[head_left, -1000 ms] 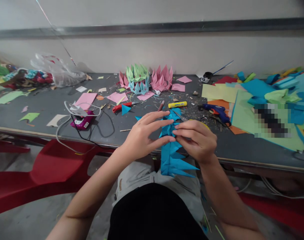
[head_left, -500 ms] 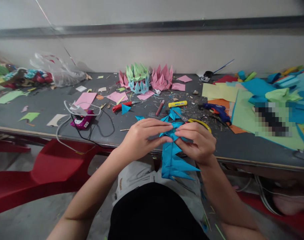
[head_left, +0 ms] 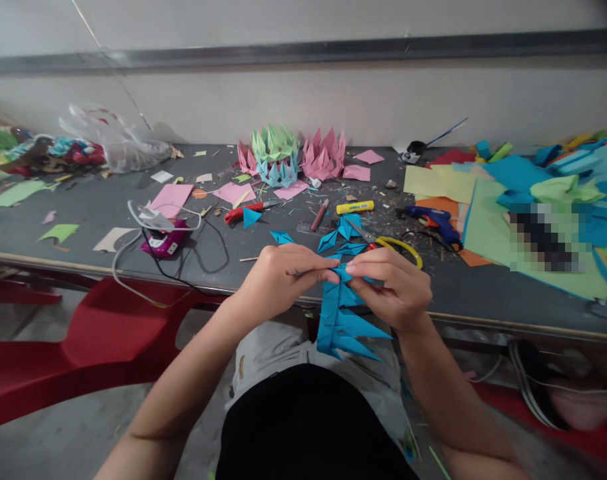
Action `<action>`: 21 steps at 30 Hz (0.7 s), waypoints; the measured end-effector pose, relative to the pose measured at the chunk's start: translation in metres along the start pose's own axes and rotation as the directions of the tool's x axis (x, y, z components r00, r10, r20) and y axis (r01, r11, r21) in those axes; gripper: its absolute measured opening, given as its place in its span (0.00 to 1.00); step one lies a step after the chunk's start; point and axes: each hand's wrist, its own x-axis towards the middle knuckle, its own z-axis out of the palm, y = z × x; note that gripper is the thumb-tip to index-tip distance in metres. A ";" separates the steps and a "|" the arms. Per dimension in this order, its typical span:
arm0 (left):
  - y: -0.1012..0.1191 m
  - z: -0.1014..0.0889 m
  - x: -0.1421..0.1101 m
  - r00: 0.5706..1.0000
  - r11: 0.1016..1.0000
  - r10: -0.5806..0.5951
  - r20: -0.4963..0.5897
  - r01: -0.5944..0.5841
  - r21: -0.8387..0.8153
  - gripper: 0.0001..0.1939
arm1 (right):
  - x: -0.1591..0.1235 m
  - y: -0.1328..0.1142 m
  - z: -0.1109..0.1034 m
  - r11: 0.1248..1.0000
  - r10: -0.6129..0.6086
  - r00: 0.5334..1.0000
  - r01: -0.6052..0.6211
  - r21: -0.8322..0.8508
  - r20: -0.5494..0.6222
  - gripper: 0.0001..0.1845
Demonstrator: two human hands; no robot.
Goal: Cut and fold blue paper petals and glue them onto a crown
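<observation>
A strip of folded blue paper [head_left: 330, 320] with pointed spikes along its right side hangs over my lap at the table's edge. My left hand [head_left: 288, 277] pinches its upper end from the left, thumb below and fingers above. From the right, my right hand [head_left: 393, 283] grips the same end between thumb and fingertips. The exact fold under the fingertips is partly hidden. Just beyond lie loose folded blue paper pieces [head_left: 350, 227] and yellow-handled scissors [head_left: 400, 248]. Another small blue piece [head_left: 282, 237] rests beyond my left hand.
Folded paper crowns, green [head_left: 274, 141] and pink [head_left: 324, 157], stand by the wall. A yellow glue stick [head_left: 354, 207], a blue glue gun [head_left: 436, 223], a red-handled cutter [head_left: 237, 214] and a purple power socket [head_left: 166, 240] lie about. Coloured sheets [head_left: 488, 233] pile up at right.
Both hands have drawn the strip's upper end slightly toward me, uncovering more of the loose blue pieces behind. The strip's lower end has shifted a little left.
</observation>
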 end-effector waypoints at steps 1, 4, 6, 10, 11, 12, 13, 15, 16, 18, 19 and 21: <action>0.000 0.000 0.000 1.000 1.000 -0.023 0.003 0.023 0.011 0.07 | 0.000 0.000 0.000 1.000 0.006 1.000 -0.006 0.002 0.000 0.11; 0.001 -0.001 -0.001 0.997 0.996 -0.071 0.016 0.070 0.058 0.06 | 0.000 -0.002 0.000 0.998 0.061 0.998 -0.062 0.023 0.011 0.10; 0.001 -0.002 -0.001 0.997 0.994 -0.075 0.010 0.074 0.077 0.07 | 0.001 -0.004 -0.002 0.985 0.152 0.987 -0.155 0.071 0.051 0.09; 0.000 -0.003 0.000 0.998 0.994 -0.062 -0.016 0.063 0.090 0.07 | 0.006 -0.006 -0.006 0.917 0.336 0.922 -0.367 0.158 0.192 0.08; -0.001 -0.003 0.000 0.998 0.994 -0.060 -0.015 0.061 0.095 0.07 | 0.008 -0.007 -0.007 0.906 0.361 0.908 -0.395 0.152 0.213 0.07; -0.001 -0.002 0.000 0.998 0.993 -0.057 -0.014 0.059 0.102 0.07 | 0.009 -0.007 -0.007 0.900 0.379 0.898 -0.414 0.136 0.224 0.06; -0.002 -0.002 0.000 0.998 0.992 -0.055 -0.010 0.056 0.111 0.07 | 0.010 -0.007 -0.007 0.896 0.395 0.889 -0.428 0.117 0.230 0.05; -0.004 -0.001 0.000 0.999 0.991 -0.046 0.004 0.045 0.128 0.07 | 0.012 -0.007 -0.006 0.893 0.409 0.881 -0.440 0.094 0.238 0.04; -0.005 -0.001 0.001 0.999 0.991 -0.039 0.011 0.037 0.131 0.08 | 0.013 -0.008 -0.006 0.895 0.408 0.882 -0.438 0.090 0.233 0.04; -0.005 -0.001 0.001 0.999 0.992 -0.035 0.023 0.032 0.124 0.08 | 0.013 -0.010 -0.005 0.902 0.398 0.892 -0.423 0.088 0.212 0.04; -0.005 -0.001 0.001 0.999 0.993 -0.040 0.024 0.037 0.114 0.08 | 0.013 -0.011 -0.005 0.907 0.390 0.900 -0.412 0.088 0.197 0.05; -0.005 -0.001 0.001 0.998 0.995 -0.060 0.019 0.058 0.086 0.08 | 0.014 -0.012 -0.005 0.913 0.378 0.907 -0.398 0.086 0.184 0.06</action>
